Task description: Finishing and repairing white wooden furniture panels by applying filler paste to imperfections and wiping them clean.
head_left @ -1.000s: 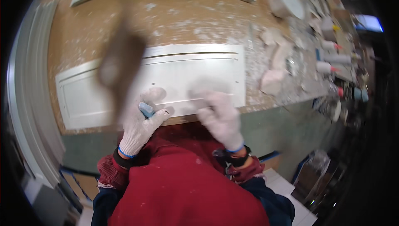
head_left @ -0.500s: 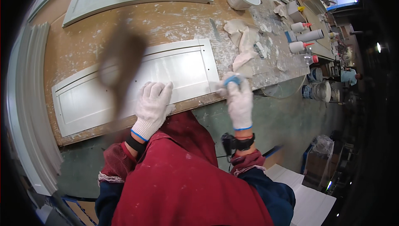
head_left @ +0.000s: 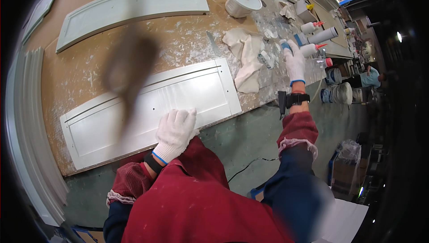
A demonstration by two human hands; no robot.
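White panel (head_left: 147, 109) lies flat at bench front edge. Left hand (head_left: 175, 133) at its 6 o'clock rim, fingers flat, gripping nothing. Right hand (head_left: 295, 62) at 2 o'clock, curled round small blue item (head_left: 286, 46). Panel looks stiff, light, dusty-slick; grip long edges.

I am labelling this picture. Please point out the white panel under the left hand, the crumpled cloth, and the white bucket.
white panel (head_left: 192, 93): head view, on the flat middle field, right half.
crumpled cloth (head_left: 245, 60): head view, on its folded middle.
white bucket (head_left: 241, 2): head view, on its top surface.
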